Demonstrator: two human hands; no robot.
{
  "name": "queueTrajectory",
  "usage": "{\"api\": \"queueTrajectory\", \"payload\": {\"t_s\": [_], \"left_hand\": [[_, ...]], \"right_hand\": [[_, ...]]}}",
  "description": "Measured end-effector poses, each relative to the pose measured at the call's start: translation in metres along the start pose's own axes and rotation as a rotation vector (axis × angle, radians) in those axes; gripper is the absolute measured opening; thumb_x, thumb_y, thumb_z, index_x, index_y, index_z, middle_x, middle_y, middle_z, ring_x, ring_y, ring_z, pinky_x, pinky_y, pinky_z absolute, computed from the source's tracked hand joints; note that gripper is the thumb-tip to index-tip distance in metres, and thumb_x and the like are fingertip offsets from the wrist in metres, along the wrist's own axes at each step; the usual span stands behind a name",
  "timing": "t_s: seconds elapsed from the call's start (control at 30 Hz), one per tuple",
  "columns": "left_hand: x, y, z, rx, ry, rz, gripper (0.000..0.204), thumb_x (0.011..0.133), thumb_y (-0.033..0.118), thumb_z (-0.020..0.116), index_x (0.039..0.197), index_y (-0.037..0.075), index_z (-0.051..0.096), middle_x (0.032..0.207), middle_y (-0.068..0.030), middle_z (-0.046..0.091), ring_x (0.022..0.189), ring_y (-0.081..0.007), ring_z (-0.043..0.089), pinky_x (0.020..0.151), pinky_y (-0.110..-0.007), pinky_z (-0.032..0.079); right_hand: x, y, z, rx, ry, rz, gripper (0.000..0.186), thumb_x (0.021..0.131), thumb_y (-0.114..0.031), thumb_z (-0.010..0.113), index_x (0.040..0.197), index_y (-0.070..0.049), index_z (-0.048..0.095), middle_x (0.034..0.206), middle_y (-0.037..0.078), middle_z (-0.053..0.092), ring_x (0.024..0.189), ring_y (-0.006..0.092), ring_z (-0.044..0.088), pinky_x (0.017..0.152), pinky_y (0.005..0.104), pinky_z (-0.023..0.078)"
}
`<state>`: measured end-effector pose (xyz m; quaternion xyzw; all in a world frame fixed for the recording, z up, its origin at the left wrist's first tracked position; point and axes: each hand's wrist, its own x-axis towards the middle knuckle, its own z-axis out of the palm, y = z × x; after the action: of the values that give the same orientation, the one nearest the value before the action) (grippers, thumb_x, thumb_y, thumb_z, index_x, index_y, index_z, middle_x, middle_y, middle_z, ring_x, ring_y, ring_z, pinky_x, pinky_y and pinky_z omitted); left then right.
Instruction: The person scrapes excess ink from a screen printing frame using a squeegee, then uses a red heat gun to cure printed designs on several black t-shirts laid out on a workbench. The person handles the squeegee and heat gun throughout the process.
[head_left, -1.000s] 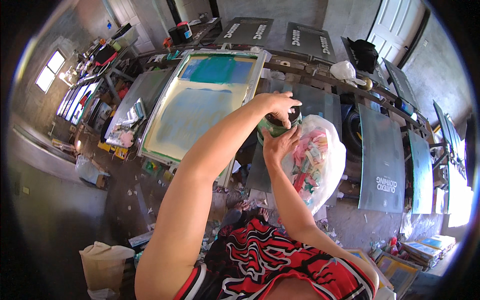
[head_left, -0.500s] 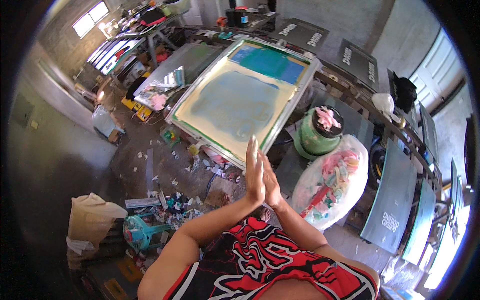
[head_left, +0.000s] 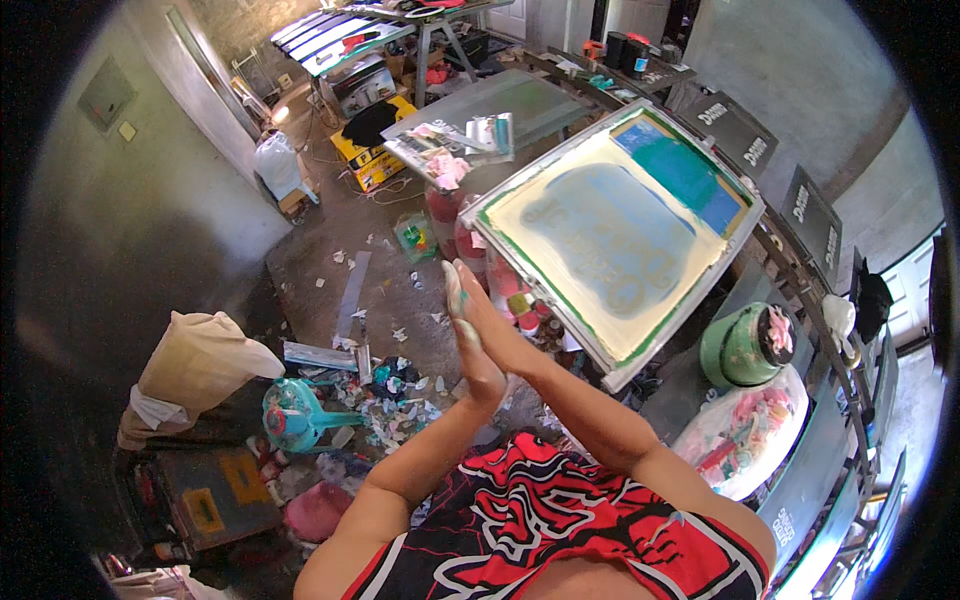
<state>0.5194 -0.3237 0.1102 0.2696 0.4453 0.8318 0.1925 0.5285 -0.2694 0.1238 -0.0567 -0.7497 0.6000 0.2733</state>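
Note:
My left hand [head_left: 465, 350] and my right hand [head_left: 495, 330] meet palm to palm above the littered floor, both with fingers stretched out and whitish-green smears on the fingertips. They are nearest the screen-printing frame [head_left: 540, 225], tilted at the right, with cream and blue coating and a teal band. Beyond my hands on the right stands a green container [head_left: 730, 350] with a dark lid and a crumpled pink bit on top, beside a translucent bag [head_left: 740, 435] of coloured scraps.
Dark printed boards [head_left: 735, 130] lean along the right. A teal fan-like object [head_left: 310, 415] and a beige sack [head_left: 190, 370] lie at lower left among paper scraps [head_left: 400, 430]. A glass-topped table [head_left: 530, 100] and yellow box [head_left: 370, 165] stand farther back, near the wall [head_left: 150, 200].
Both hands left the green container, where they were gripping its top, and came together palm to palm, then moved slightly left. The view has swung leftward, shifting the surroundings right.

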Motion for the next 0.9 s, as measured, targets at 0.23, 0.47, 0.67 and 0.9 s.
{"api": "queueTrajectory", "payload": {"t_s": [0.23,0.47,0.67,0.9], "left_hand": [[0.106,0.022,-0.078,-0.172,0.144,-0.058,0.068,0.111,0.047,0.026,0.163,0.004,0.020,0.170,-0.0156,0.018,0.158,-0.0263,0.015,0.127,-0.042,0.009],[0.133,0.006,-0.103,0.132,0.138,0.035,0.070,0.111,0.050,0.026,0.162,0.003,0.021,0.170,-0.0184,0.019,0.158,-0.0288,0.013,0.127,-0.043,0.008],[0.150,0.005,-0.128,-0.004,-0.043,-0.007,0.070,0.110,0.050,0.027,0.162,0.002,0.024,0.169,-0.0215,0.019,0.158,-0.0322,0.012,0.127,-0.045,0.007],[0.159,-0.026,-0.139,0.447,-0.072,0.179,0.064,0.111,0.042,0.029,0.161,0.002,0.026,0.168,-0.0205,0.021,0.156,-0.0367,0.019,0.127,-0.046,0.009]], "right_hand": [[0.069,0.024,0.032,-0.287,-0.145,-0.463,0.070,0.109,-0.045,0.035,0.162,-0.001,0.021,0.171,0.019,0.015,0.159,0.0345,0.011,0.127,0.0439,0.009],[0.123,0.039,0.066,0.307,-0.127,-0.085,0.083,0.108,-0.060,0.029,0.163,0.000,0.016,0.170,0.016,0.016,0.159,0.0289,0.009,0.127,0.0407,0.006],[0.140,0.080,0.069,-0.148,-0.129,-0.038,0.069,0.109,-0.044,0.037,0.164,-0.005,0.020,0.172,0.014,0.013,0.159,0.0291,0.011,0.127,0.0409,0.008],[0.117,0.081,0.061,0.585,-0.032,0.037,0.087,0.105,-0.063,0.032,0.165,-0.004,0.011,0.173,0.010,0.010,0.159,0.0255,0.007,0.127,0.0380,0.004]]}}
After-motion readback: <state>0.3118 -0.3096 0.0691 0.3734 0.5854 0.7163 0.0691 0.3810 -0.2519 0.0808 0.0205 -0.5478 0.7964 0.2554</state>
